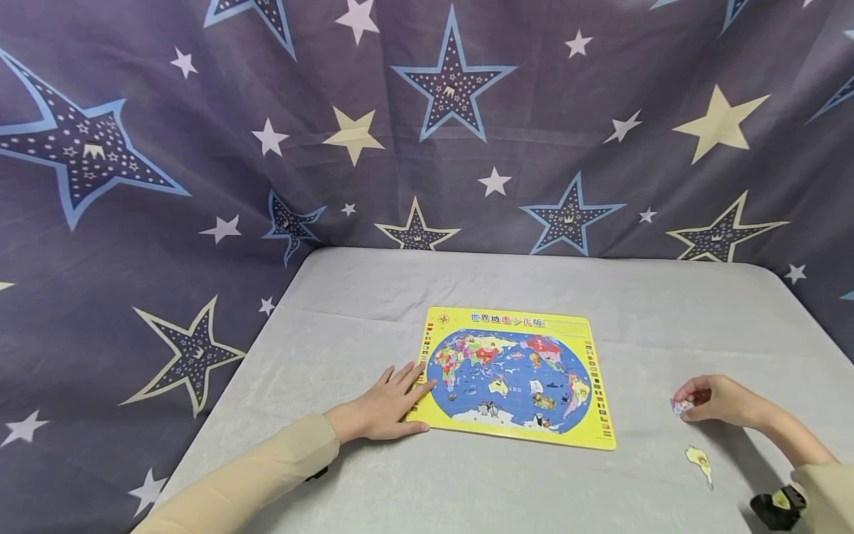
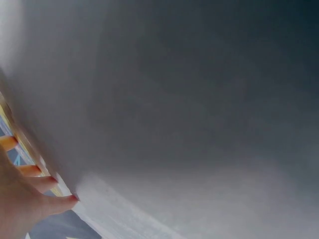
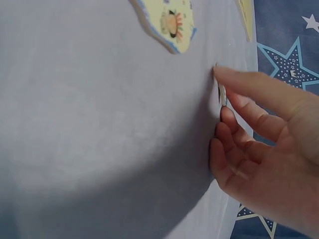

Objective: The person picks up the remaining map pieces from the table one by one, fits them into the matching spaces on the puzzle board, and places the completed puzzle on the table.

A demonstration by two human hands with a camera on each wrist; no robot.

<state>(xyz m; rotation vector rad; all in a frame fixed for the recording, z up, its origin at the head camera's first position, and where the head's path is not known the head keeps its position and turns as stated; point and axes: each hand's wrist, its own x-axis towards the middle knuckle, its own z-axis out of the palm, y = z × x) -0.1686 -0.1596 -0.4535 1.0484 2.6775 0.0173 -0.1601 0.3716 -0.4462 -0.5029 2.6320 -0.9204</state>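
Observation:
A yellow-bordered world map puzzle board (image 1: 600, 437) lies flat on the table. My left hand (image 1: 387, 406) rests on its left edge with the fingers spread. The left wrist view shows that hand (image 2: 22, 196) only at the lower left corner. To the right of the board, my right hand (image 1: 723, 402) pinches a small pink and white puzzle piece (image 1: 680, 406) between thumb and fingers, close to the tabletop. In the right wrist view only the edge of that piece (image 3: 222, 94) shows. A pale yellow puzzle piece (image 1: 699, 463) lies on the table just below the right hand.
A light grey cloth covers the table (image 1: 353, 297). Behind it and along the left side hangs a dark curtain (image 1: 480, 215) printed with stars. Dark wrist gear (image 1: 779, 508) sits by the right sleeve.

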